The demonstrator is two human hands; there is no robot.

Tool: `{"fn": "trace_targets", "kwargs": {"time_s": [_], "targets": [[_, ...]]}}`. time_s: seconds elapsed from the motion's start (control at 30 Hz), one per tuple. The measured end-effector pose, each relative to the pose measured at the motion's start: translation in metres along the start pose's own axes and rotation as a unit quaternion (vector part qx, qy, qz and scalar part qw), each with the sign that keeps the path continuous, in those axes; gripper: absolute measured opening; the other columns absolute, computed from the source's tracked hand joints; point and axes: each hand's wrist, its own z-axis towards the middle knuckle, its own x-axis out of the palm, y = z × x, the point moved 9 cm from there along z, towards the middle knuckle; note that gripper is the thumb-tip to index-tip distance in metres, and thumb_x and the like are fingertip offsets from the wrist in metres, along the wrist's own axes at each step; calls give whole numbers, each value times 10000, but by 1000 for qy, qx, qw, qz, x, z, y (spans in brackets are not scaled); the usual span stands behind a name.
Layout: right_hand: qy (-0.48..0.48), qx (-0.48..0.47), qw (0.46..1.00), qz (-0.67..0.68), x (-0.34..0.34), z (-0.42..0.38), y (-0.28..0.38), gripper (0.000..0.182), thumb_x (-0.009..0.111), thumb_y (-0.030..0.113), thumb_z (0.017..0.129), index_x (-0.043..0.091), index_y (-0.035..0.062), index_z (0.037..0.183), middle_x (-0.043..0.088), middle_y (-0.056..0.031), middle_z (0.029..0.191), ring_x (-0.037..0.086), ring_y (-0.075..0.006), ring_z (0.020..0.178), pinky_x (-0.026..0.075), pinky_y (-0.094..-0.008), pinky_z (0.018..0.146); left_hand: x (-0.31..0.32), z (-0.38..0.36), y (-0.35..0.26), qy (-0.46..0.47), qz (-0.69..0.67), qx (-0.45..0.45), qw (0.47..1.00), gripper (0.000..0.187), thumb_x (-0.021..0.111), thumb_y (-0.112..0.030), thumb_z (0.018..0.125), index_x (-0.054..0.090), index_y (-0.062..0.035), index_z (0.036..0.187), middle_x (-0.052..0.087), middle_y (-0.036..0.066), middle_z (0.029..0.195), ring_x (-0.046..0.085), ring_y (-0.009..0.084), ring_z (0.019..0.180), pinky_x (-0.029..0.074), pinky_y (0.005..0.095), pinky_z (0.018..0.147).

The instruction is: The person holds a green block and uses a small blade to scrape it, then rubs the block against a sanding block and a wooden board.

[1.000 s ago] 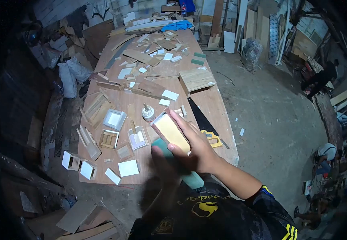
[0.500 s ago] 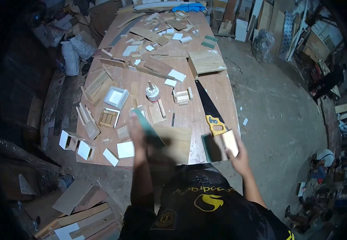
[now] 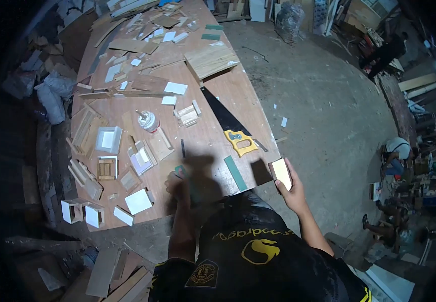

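Note:
My right hand (image 3: 293,194) grips a small rectangular wooden block (image 3: 281,174) with a pale top face, just off the table's right front edge. Close to the front of the table, my left hand (image 3: 176,185) has its fingers closed around a green strip (image 3: 179,171), partly hidden by the hand and shadow. Another green strip (image 3: 235,173) lies on the tabletop between my hands. Above it rests a handsaw (image 3: 240,143) with a yellow handle and black blade, beside a thin dark piece.
Small wooden boxes and frames (image 3: 108,140) crowd the table's left side. A white tub (image 3: 148,122) stands mid-table, and a larger wooden box (image 3: 212,62) sits beyond the saw. Wood scraps cover the far end. Other people (image 3: 398,151) are at the far right.
The view has turned, so the table appears farther left. My left hand has lowered toward the tabletop with the green strip. My right hand still holds the block.

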Motion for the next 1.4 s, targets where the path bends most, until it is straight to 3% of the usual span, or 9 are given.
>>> {"fn": "trace_targets", "kwargs": {"time_s": [0.17, 0.23, 0.3, 0.6, 0.77, 1.0, 1.03, 1.17, 1.4], "targets": [[15, 130, 985, 109, -12, -6, -13, 683, 627, 108, 888, 284, 9, 1471, 427, -169, 1435, 418, -220, 1311, 318, -328, 1076, 0, -19, -88, 118, -97, 128, 980, 326, 524, -330, 920, 562, -23, 1022, 592, 214, 1072, 558, 389, 982, 445, 501, 815], [4, 83, 995, 57, -20, -3, -19, 697, 602, 74, 892, 262, 86, 1500, 550, -52, 1179, 514, -77, 768, 451, -224, 641, 48, -55, -131, 284, -135, 199, 928, 412, 563, -343, 899, 533, 23, 1085, 555, 230, 1155, 536, 403, 1040, 435, 488, 866], [-4, 70, 996, 56, -26, 1, -20, 696, 602, 76, 894, 261, 86, 1500, 550, -52, 1181, 514, -76, 761, 449, -221, 638, 80, -87, -166, 291, -113, 285, 906, 467, 592, -358, 881, 517, 46, 1104, 535, 242, 1185, 533, 408, 1047, 433, 481, 881], [5, 51, 998, 30, -55, 13, -15, 686, 620, 94, 886, 287, 61, 1486, 507, -100, 1308, 531, -144, 1013, 458, -272, 832, 73, -89, -183, 232, -104, 165, 953, 658, 683, -375, 811, 464, 76, 1239, 561, 246, 1122, 574, 356, 1017, 461, 448, 897], [11, 40, 998, 38, -68, 33, 12, 686, 629, 116, 883, 290, 36, 1474, 435, -183, 1435, 417, -228, 1321, 316, -333, 1078, 13, -87, -212, 366, -514, -45, 774, 393, 606, -242, 892, 466, 2, 1166, 620, 127, 888, 591, 196, 676, 503, 306, 602], [99, -37, 993, 50, -80, 75, 88, 690, 653, 189, 871, 319, 108, 1469, 430, -130, 1454, 430, -285, 1328, 343, -371, 1088, -102, -96, -284, 469, -485, 160, 721, 164, 545, -129, 930, 510, -13, 1041, 615, 82, 882, 583, 133, 679, 481, 267, 564], [128, -46, 990, 37, -80, 79, 96, 684, 657, 182, 864, 331, 106, 1461, 426, -132, 1456, 446, -293, 1314, 359, -373, 1079, -91, -101, -280, 506, -573, -20, 645, 102, 545, -99, 940, 523, -25, 1007, 626, 74, 869, 603, 145, 696, 473, 256, 578], [158, -116, 980, 43, -85, 84, 117, 685, 667, 138, 831, 367, 138, 1446, 473, -137, 1413, 507, -310, 1251, 412, -380, 1038, -135, -89, -291, 426, -401, 157, 796, 108, 543, -131, 948, 561, -63, 1029, 661, 128, 889, 648, 253, 721, 483, 320, 633], [193, -172, 966, -21, -85, 77, 140, 769, 714, 153, 796, 339, 185, 1467, 556, -161, 1283, 589, -347, 1047, 484, -409, 902, -190, -91, -331, 292, -362, 310, 829, 230, 669, -189, 869, 583, -38, 1019, 659, 199, 884, 651, 395, 819, 512, 391, 679]]}}
